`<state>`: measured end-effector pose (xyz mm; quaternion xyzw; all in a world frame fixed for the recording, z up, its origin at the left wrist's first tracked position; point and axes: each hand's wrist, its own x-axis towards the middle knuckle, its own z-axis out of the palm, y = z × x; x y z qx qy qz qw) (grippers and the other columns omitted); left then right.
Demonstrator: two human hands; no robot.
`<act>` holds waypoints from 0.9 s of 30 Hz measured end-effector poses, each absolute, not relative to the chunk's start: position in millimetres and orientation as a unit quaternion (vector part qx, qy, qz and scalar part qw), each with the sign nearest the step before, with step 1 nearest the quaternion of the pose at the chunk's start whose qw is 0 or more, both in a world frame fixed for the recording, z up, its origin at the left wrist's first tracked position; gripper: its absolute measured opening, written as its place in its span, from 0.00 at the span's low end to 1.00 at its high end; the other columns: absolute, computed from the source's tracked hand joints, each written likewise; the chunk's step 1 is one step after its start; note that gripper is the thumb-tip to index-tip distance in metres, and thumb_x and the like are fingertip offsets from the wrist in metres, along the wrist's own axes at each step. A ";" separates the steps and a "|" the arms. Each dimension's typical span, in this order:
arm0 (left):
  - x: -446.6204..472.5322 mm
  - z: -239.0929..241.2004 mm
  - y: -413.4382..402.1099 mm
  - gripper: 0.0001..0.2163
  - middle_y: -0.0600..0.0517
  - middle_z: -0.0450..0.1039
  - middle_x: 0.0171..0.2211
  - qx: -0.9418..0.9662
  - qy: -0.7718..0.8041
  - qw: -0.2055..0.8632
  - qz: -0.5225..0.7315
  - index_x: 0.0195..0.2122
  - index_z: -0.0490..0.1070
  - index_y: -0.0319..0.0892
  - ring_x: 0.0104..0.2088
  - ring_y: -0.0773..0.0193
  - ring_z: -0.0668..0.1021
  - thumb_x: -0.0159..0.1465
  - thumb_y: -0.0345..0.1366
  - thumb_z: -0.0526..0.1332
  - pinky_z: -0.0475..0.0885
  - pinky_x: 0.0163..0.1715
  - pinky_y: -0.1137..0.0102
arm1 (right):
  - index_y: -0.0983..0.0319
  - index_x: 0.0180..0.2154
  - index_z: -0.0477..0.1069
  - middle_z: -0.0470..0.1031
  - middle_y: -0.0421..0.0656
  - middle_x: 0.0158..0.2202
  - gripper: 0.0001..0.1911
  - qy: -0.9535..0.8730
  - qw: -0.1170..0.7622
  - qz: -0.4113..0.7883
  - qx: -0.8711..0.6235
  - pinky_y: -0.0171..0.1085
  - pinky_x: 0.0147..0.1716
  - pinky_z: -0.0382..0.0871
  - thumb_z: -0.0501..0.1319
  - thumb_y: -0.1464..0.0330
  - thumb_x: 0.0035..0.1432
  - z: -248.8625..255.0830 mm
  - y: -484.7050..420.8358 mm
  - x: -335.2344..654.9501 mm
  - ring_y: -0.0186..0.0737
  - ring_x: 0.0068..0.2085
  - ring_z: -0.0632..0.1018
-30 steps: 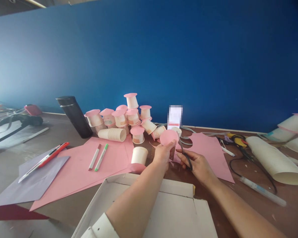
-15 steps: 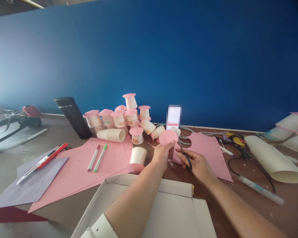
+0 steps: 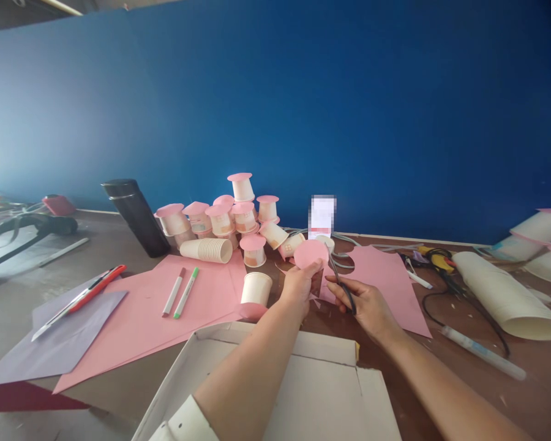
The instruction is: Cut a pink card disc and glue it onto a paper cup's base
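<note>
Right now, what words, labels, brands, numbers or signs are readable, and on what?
None readable.
Bright upright screen: pixelated.
Green-and-white marker: any print too small.
Clear tube at right: bluish marking, too blurred.
Pink disc, scissors: no lettering visible.

Soft light comes from the left, washing the blue partition pale there and leaving its upper right corner near black. A hazy sheen greys the left tabletop. The phone screen glows white behind mosaic pixels. The scissors look soft; paper cups at the right edge, smeared.
</note>
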<state>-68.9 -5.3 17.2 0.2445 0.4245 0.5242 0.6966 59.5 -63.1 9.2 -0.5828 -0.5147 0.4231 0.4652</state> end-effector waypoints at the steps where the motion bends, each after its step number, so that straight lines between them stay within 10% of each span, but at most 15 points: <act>1: -69.0 16.5 -5.0 0.16 0.59 0.60 0.17 0.247 0.421 0.697 0.525 0.24 0.67 0.38 0.17 0.76 0.60 0.44 0.38 0.74 0.53 0.18 0.75 | 0.66 0.48 0.76 0.68 0.35 0.20 0.26 -0.513 0.466 0.424 -0.583 0.33 0.29 0.62 0.68 0.57 0.51 8.8 -62.8 59.5 0.32 0.24 0.68; 27: -67.1 10.1 0.0 0.15 0.56 0.67 0.23 0.156 0.371 0.738 0.541 0.28 0.70 0.37 0.19 0.79 0.65 0.47 0.37 0.74 0.58 0.18 0.82 | 0.66 0.48 0.77 0.68 0.36 0.20 0.28 -0.512 0.467 0.421 -0.586 0.35 0.29 0.64 0.68 0.54 0.49 11.0 -65.0 52.6 0.33 0.24 0.68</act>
